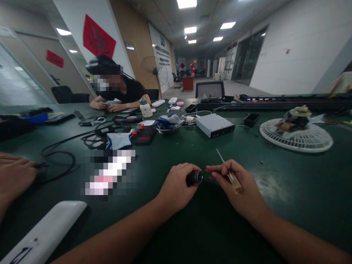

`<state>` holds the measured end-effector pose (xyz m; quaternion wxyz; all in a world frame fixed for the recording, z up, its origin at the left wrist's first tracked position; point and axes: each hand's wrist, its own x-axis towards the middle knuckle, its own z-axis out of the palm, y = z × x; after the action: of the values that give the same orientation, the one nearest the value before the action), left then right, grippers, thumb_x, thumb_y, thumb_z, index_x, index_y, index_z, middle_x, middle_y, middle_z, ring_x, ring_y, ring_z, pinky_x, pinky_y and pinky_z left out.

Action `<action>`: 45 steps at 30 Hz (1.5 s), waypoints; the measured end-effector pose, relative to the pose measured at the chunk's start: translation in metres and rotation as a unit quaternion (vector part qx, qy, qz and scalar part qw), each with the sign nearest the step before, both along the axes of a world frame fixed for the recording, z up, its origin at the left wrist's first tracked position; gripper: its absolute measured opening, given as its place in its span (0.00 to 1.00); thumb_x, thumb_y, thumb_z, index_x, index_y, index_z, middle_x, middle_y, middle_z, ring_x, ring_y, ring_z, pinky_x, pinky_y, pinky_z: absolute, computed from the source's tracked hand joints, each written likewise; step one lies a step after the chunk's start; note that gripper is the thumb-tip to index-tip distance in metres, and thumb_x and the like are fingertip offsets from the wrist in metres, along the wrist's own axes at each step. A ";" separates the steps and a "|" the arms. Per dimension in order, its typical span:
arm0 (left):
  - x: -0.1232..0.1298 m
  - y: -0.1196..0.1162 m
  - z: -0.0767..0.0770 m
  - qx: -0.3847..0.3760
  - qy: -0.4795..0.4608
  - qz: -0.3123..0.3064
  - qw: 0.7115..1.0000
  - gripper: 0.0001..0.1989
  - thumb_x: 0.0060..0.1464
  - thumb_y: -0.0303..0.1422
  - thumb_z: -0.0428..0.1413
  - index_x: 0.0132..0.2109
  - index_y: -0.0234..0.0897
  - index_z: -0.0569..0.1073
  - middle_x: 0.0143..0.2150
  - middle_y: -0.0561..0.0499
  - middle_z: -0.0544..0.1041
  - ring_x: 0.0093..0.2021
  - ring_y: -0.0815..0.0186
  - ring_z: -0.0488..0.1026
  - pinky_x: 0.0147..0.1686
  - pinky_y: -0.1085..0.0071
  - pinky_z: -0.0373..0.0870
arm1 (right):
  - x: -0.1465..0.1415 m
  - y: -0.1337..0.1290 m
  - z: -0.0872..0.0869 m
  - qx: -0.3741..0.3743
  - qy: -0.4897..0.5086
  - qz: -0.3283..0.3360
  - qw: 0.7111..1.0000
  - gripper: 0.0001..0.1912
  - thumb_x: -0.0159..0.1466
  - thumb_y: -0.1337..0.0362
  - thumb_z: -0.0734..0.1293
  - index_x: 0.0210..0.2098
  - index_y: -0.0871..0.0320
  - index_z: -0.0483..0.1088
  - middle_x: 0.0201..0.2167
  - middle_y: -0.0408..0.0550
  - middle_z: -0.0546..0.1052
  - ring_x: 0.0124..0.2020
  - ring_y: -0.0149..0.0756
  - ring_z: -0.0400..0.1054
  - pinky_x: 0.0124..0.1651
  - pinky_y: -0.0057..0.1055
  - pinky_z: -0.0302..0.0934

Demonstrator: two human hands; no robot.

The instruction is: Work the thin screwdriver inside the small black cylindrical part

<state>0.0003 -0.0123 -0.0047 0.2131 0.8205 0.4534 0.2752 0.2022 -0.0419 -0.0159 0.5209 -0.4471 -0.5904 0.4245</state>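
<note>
My left hand [177, 187] is wrapped round a black cylindrical object [195, 177], its round end facing right; most of it is hidden in the palm, so I cannot tell its kind. Across a small gap, my right hand [239, 187] holds a screwdriver [234, 183] with a clear yellowish handle. Its thin metal shaft points up and away over the table. The thumb and forefinger of that hand come close together near the black object's end. Whether something tiny sits between them I cannot make out. Both hands are just above the dark green table [187, 150].
A grey disc drive [214, 125] stands ahead, with a white fan grille [295, 136] to its right. Cables [96, 132] and cloth gloves [119, 140] lie left. A white casing [46, 231] is near left. Another person's hand [16, 176] rests at the left edge; a person [129, 90] sits opposite.
</note>
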 end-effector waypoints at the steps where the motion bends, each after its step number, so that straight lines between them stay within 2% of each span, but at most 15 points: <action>1: 0.000 0.000 0.000 0.000 -0.001 -0.005 1.000 0.12 0.53 0.25 0.61 0.44 0.43 0.76 0.43 0.54 0.79 0.45 0.59 0.74 0.47 0.58 0.65 | 0.000 0.000 0.000 -0.003 0.018 -0.001 1.000 0.12 0.65 0.67 0.69 0.32 0.53 0.60 0.42 0.49 0.82 0.51 0.44 0.77 0.53 0.44 0.72; 4: 0.000 0.001 -0.002 0.001 -0.006 -0.016 1.000 0.12 0.53 0.25 0.62 0.44 0.43 0.76 0.43 0.54 0.79 0.44 0.60 0.74 0.46 0.59 0.64 | -0.002 0.001 -0.001 -0.021 0.058 0.006 0.998 0.13 0.64 0.67 0.71 0.31 0.54 0.61 0.41 0.48 0.82 0.50 0.44 0.77 0.52 0.43 0.73; 10: 0.000 0.001 -0.002 0.000 -0.003 -0.020 1.000 0.12 0.53 0.25 0.62 0.44 0.43 0.76 0.42 0.54 0.79 0.44 0.60 0.74 0.45 0.59 0.64 | -0.004 0.002 0.001 -0.060 0.122 0.038 0.990 0.12 0.63 0.69 0.71 0.31 0.54 0.62 0.43 0.48 0.81 0.46 0.42 0.79 0.45 0.40 0.77; 15: 0.001 0.001 0.000 0.001 0.004 -0.017 1.000 0.11 0.53 0.26 0.62 0.44 0.42 0.76 0.42 0.54 0.79 0.44 0.60 0.74 0.46 0.60 0.64 | -0.004 0.003 0.000 -0.026 0.101 0.045 0.994 0.15 0.60 0.75 0.70 0.31 0.54 0.60 0.49 0.47 0.80 0.58 0.41 0.72 0.61 0.42 0.69; 18: 0.002 0.001 0.000 0.006 0.010 -0.020 1.000 0.10 0.53 0.25 0.62 0.43 0.41 0.76 0.42 0.54 0.79 0.43 0.60 0.74 0.45 0.60 0.64 | -0.003 0.004 -0.004 -0.027 0.115 0.043 0.992 0.18 0.59 0.76 0.72 0.33 0.53 0.60 0.52 0.48 0.79 0.58 0.42 0.72 0.62 0.44 0.68; 20: 0.002 0.001 0.000 0.006 0.009 -0.021 1.000 0.10 0.53 0.25 0.62 0.43 0.42 0.76 0.42 0.54 0.79 0.43 0.60 0.74 0.45 0.60 0.64 | -0.002 0.005 -0.005 -0.031 0.124 0.045 0.991 0.18 0.59 0.75 0.72 0.33 0.53 0.59 0.47 0.47 0.81 0.55 0.43 0.75 0.61 0.47 0.68; 23: 0.001 0.000 0.000 0.005 0.009 -0.025 1.000 0.11 0.53 0.26 0.62 0.44 0.42 0.76 0.43 0.54 0.79 0.44 0.60 0.74 0.45 0.60 0.65 | -0.001 0.005 -0.004 -0.020 0.102 0.035 0.994 0.18 0.59 0.73 0.73 0.31 0.53 0.58 0.38 0.46 0.83 0.55 0.44 0.74 0.62 0.48 0.66; 26: 0.000 0.001 0.000 0.003 0.007 -0.030 1.000 0.12 0.53 0.27 0.62 0.45 0.43 0.76 0.43 0.54 0.79 0.44 0.60 0.74 0.45 0.60 0.65 | -0.001 0.003 0.000 -0.020 0.076 0.026 0.997 0.18 0.60 0.72 0.73 0.29 0.53 0.58 0.39 0.48 0.83 0.52 0.44 0.76 0.57 0.45 0.70; 31: -0.001 0.001 -0.001 0.005 0.005 -0.044 0.999 0.12 0.54 0.29 0.63 0.46 0.42 0.76 0.43 0.52 0.79 0.44 0.59 0.74 0.45 0.59 0.65 | -0.004 -0.001 0.002 -0.026 0.080 0.054 0.995 0.18 0.59 0.71 0.74 0.32 0.53 0.58 0.43 0.49 0.82 0.47 0.44 0.79 0.49 0.42 0.74; 37: -0.001 0.000 0.002 0.000 0.009 -0.074 0.997 0.12 0.54 0.30 0.64 0.46 0.42 0.76 0.44 0.52 0.80 0.45 0.59 0.74 0.46 0.59 0.66 | -0.005 -0.005 0.001 -0.013 0.038 0.016 0.999 0.19 0.60 0.71 0.73 0.32 0.52 0.56 0.39 0.47 0.81 0.43 0.42 0.79 0.49 0.43 0.73; 45: -0.001 -0.001 0.003 0.017 0.010 -0.106 0.994 0.11 0.54 0.30 0.65 0.46 0.42 0.77 0.43 0.53 0.81 0.44 0.60 0.74 0.46 0.61 0.65 | -0.004 -0.004 0.000 -0.027 -0.029 -0.006 0.999 0.20 0.59 0.65 0.75 0.32 0.52 0.56 0.33 0.44 0.79 0.34 0.38 0.76 0.37 0.37 0.69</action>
<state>-0.0003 -0.0130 -0.0015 0.2226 0.8703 0.3609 0.2503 0.1982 -0.0462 -0.0155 0.4938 -0.4763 -0.5912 0.4240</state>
